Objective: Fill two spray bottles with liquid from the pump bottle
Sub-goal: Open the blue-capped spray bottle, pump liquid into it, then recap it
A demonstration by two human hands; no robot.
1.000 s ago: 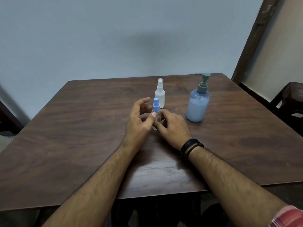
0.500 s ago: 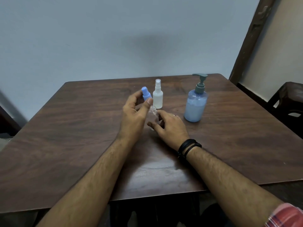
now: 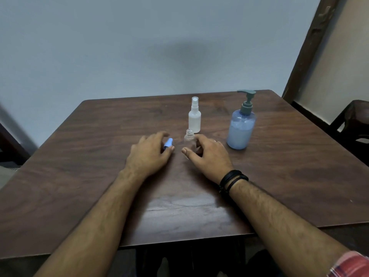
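My right hand [image 3: 207, 154] steadies the uncapped upright bottle [image 3: 189, 141]; left hand [image 3: 148, 151] pinches its blue cap [image 3: 168, 143] (pump bottle [image 3: 240, 129] far right).

dark wooden table [image 3: 79, 176], pale wall [image 3: 139, 47], dark chair [image 3: 357, 120]

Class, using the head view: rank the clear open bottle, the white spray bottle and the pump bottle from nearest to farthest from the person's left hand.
From the left hand:
1. Clear open bottle, just to its right, by the right hand's fingers.
2. White spray bottle, behind the clear one, farther back.
3. Pump bottle, far right.
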